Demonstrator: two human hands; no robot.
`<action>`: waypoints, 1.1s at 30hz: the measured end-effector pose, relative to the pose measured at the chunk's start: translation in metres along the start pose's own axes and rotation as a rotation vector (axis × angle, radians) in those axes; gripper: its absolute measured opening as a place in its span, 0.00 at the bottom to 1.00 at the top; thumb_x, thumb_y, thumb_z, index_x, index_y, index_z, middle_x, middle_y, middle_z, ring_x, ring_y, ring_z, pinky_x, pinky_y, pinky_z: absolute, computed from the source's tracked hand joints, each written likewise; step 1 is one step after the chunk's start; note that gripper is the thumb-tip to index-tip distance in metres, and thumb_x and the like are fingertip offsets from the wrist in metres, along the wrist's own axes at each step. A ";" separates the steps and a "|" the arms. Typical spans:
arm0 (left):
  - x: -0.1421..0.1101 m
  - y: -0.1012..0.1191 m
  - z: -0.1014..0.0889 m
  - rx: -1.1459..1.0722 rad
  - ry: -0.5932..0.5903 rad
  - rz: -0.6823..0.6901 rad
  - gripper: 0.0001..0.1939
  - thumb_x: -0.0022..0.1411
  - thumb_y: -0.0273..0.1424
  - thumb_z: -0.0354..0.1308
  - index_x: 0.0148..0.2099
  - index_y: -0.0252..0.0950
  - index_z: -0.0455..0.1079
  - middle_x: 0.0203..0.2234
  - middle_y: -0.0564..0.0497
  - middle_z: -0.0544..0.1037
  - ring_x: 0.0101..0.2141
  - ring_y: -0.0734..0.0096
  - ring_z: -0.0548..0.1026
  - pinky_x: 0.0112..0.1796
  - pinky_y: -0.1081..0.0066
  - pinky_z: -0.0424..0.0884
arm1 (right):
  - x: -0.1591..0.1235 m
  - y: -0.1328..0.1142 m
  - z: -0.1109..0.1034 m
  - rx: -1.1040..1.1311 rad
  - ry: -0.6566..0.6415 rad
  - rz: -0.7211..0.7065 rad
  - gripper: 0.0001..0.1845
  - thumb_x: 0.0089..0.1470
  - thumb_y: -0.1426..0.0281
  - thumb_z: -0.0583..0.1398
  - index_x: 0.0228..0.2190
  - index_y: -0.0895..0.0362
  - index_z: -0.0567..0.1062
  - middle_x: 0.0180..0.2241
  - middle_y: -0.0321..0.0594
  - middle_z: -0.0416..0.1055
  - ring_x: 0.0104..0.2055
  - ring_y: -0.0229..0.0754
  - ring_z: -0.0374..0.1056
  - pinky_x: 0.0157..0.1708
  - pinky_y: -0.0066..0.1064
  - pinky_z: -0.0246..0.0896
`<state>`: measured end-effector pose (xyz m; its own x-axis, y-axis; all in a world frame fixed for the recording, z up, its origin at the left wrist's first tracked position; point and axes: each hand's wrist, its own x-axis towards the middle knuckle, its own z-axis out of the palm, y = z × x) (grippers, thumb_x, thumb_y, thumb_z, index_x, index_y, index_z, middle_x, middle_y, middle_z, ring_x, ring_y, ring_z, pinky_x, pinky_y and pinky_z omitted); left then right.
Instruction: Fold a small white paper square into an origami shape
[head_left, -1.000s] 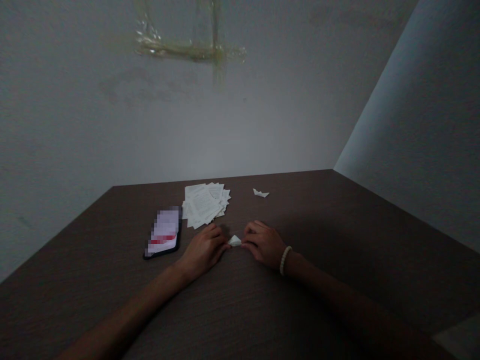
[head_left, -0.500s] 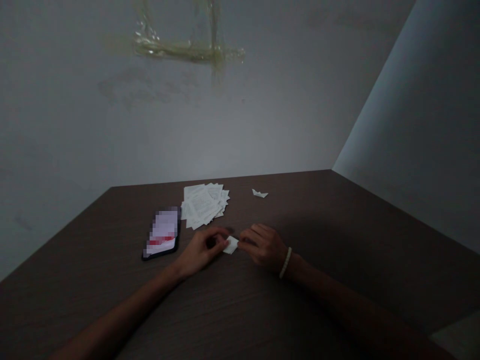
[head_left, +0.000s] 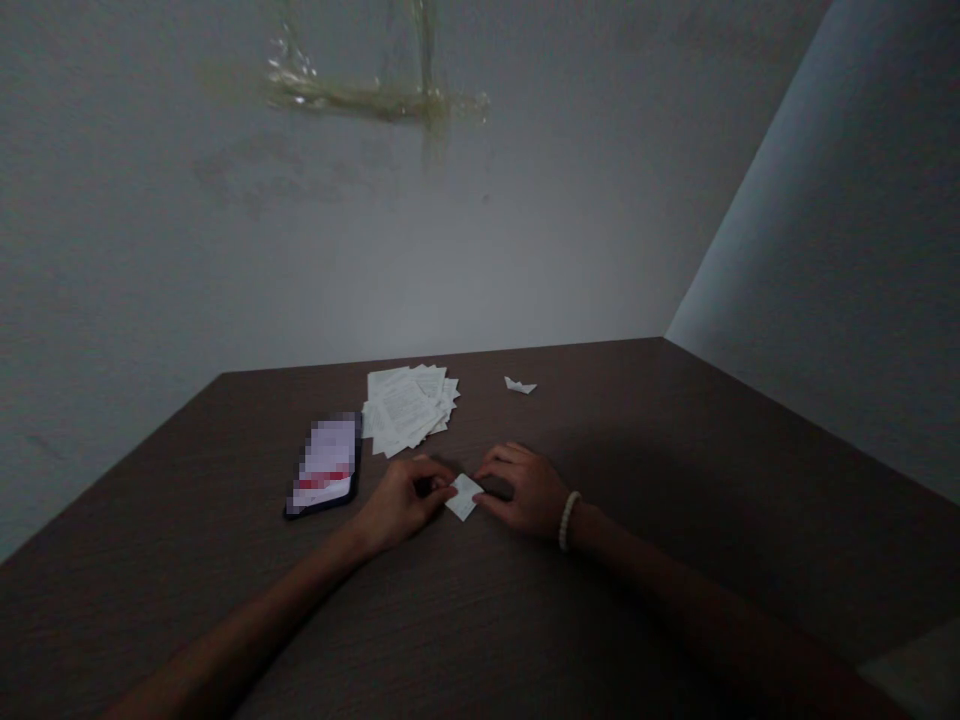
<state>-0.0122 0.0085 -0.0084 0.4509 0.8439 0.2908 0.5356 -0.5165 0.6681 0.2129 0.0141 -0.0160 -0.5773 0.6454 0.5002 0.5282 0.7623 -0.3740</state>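
Note:
A small folded white paper piece [head_left: 463, 495] lies low over the dark wooden table [head_left: 480, 620], pinched from both sides. My left hand [head_left: 401, 500] grips its left edge with curled fingers. My right hand [head_left: 525, 490], with a pale bead bracelet at the wrist, holds its right edge. Behind the hands a fanned pile of printed paper slips [head_left: 409, 405] rests on the table. A tiny folded paper boat [head_left: 520, 385] sits farther back to the right.
A phone [head_left: 326, 468] with a lit screen lies left of my left hand. The table stands in a corner between a grey wall [head_left: 375, 250] and a side wall [head_left: 862, 250]. Old tape marks [head_left: 375, 95] cling to the back wall.
The paper piece has gone from a small triangle shape between my fingertips to a flatter square shape turned toward me. Both hands shifted slightly but stayed on it.

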 end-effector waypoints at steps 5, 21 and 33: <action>0.001 0.006 -0.001 0.066 0.014 0.050 0.05 0.59 0.28 0.58 0.32 0.33 0.74 0.26 0.52 0.74 0.28 0.73 0.71 0.31 0.73 0.67 | 0.001 0.004 0.005 0.012 -0.032 0.049 0.06 0.53 0.67 0.63 0.32 0.56 0.78 0.35 0.40 0.71 0.38 0.40 0.65 0.39 0.32 0.59; -0.007 0.010 0.009 0.315 -0.015 0.340 0.13 0.61 0.34 0.59 0.47 0.35 0.70 0.41 0.45 0.74 0.42 0.63 0.71 0.44 0.62 0.71 | 0.000 0.007 0.001 -0.103 0.014 -0.055 0.05 0.55 0.71 0.61 0.28 0.57 0.77 0.34 0.40 0.69 0.36 0.40 0.63 0.36 0.32 0.58; -0.005 0.013 0.012 0.338 -0.022 0.370 0.08 0.64 0.29 0.54 0.40 0.34 0.73 0.37 0.45 0.75 0.40 0.65 0.72 0.41 0.66 0.72 | -0.001 0.007 0.001 -0.077 0.010 -0.051 0.05 0.49 0.74 0.62 0.31 0.55 0.78 0.34 0.39 0.69 0.36 0.40 0.64 0.37 0.31 0.59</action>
<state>0.0006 -0.0042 -0.0096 0.6673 0.5935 0.4499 0.5366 -0.8021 0.2622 0.2171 0.0191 -0.0200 -0.5986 0.6051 0.5249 0.5446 0.7879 -0.2873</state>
